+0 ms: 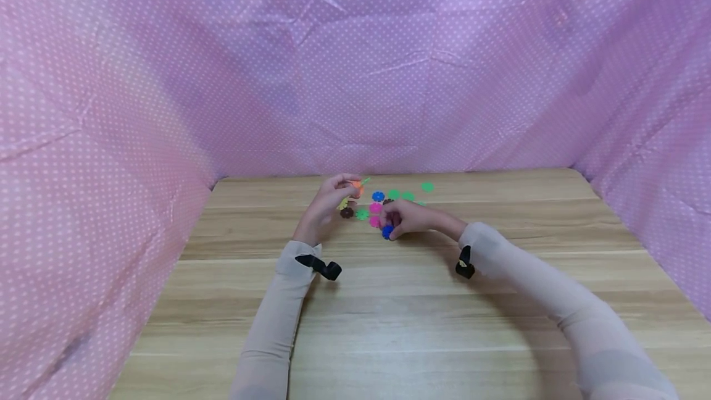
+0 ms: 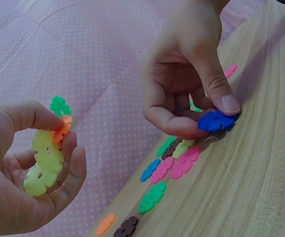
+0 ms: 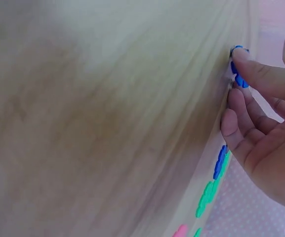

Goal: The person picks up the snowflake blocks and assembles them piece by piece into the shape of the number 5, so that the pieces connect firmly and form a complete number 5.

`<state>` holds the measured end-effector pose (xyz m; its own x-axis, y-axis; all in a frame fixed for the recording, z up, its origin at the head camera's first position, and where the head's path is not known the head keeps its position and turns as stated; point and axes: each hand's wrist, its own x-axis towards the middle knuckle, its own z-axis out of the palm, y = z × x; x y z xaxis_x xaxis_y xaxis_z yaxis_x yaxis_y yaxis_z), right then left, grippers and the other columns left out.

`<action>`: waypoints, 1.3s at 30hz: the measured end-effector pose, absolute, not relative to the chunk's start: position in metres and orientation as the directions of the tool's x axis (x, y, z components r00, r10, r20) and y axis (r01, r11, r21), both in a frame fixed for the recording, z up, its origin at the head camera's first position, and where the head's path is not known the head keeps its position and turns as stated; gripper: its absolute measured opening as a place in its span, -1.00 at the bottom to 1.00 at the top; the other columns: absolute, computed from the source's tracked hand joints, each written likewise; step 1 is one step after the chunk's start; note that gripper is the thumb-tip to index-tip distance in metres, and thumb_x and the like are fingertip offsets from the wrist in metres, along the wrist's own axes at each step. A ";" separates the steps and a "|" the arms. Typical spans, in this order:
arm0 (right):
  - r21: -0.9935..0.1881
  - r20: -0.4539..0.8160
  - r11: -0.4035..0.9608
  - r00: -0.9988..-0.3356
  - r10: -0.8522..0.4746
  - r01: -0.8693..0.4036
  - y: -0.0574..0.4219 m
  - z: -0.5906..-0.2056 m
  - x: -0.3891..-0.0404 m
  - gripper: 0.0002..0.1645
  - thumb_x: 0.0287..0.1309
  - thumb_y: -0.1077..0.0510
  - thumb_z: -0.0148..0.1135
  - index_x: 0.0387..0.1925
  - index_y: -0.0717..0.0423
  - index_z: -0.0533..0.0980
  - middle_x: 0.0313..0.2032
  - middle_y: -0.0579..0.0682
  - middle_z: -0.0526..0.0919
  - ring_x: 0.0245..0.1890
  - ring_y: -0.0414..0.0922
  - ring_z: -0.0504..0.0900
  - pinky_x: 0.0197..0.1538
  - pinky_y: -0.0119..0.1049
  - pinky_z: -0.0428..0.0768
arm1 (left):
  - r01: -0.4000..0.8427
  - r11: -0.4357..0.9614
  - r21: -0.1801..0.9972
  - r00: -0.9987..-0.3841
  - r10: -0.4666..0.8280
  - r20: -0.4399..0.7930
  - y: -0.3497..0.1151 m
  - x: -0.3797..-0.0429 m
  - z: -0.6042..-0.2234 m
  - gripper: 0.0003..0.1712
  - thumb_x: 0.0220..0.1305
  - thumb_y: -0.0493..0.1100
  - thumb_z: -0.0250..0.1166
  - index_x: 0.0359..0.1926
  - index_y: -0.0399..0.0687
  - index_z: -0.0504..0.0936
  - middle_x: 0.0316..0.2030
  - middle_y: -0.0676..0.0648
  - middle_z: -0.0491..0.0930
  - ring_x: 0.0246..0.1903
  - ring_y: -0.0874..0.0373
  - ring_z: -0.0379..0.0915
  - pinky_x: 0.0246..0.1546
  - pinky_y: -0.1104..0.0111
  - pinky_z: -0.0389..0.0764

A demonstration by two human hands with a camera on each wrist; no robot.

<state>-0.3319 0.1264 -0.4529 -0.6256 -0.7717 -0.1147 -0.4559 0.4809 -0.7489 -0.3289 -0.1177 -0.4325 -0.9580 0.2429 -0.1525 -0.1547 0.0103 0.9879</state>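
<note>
My left hand holds a short chain of joined plastic snowflake pieces above the table's far part. In the left wrist view, thumb and fingers pinch an orange snowflake piece. A green piece sticks up beyond it, and two yellow pieces hang below, close to the palm. To the right, my right hand pinches a dark blue snowflake piece between thumb and fingers, low over the wood. The right wrist view shows the thumb across this blue piece, its other fingers curled.
Loose snowflake pieces lie flat between and beyond the hands: brown, green, pink, blue and several more greens toward the right. Pink dotted cloth hangs behind and beside the wooden table.
</note>
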 end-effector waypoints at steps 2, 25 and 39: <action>-0.762 -0.103 0.467 -0.628 -0.771 -0.448 0.128 -0.454 -0.332 -0.76 0.07 0.40 0.47 -0.25 0.21 0.58 -0.31 0.07 0.61 -0.28 -0.15 0.53 -0.19 -0.39 0.56 | -0.160 0.003 0.987 -0.956 0.248 -0.156 -0.118 -0.328 -0.433 -0.61 0.34 -0.28 0.27 0.19 -0.14 0.60 -0.23 0.00 0.59 -0.16 0.14 0.50 -0.08 0.36 0.62; -0.988 0.057 0.118 -0.942 -0.331 -0.102 0.147 -0.429 -0.341 -0.65 0.27 0.28 0.36 0.04 0.38 0.56 -0.30 -0.15 0.74 -0.29 -0.18 0.71 -0.12 -0.16 0.74 | -0.202 0.010 0.979 -0.929 0.314 -0.195 -0.110 -0.327 -0.438 -0.69 0.39 -0.23 0.30 0.12 -0.16 0.62 -0.25 0.04 0.64 -0.21 0.19 0.55 -0.16 0.32 0.58; -0.993 0.068 0.072 -0.953 -0.295 -0.093 0.134 -0.426 -0.338 -0.72 0.29 0.27 0.35 -0.03 0.30 0.53 -0.32 -0.13 0.71 -0.31 -0.18 0.70 0.02 0.11 0.71 | -0.151 0.067 0.986 -0.921 0.353 -0.165 -0.110 -0.331 -0.441 -0.66 0.40 -0.23 0.28 0.15 -0.19 0.61 -0.22 0.04 0.65 -0.21 0.18 0.52 -0.07 0.26 0.63</action>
<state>-0.3379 0.1343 -0.4262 -0.9532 -0.2946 0.0684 -0.0934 0.0717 -0.9930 -0.3309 -0.1101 -0.4413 -0.9209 0.3531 -0.1652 -0.1510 0.0674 0.9862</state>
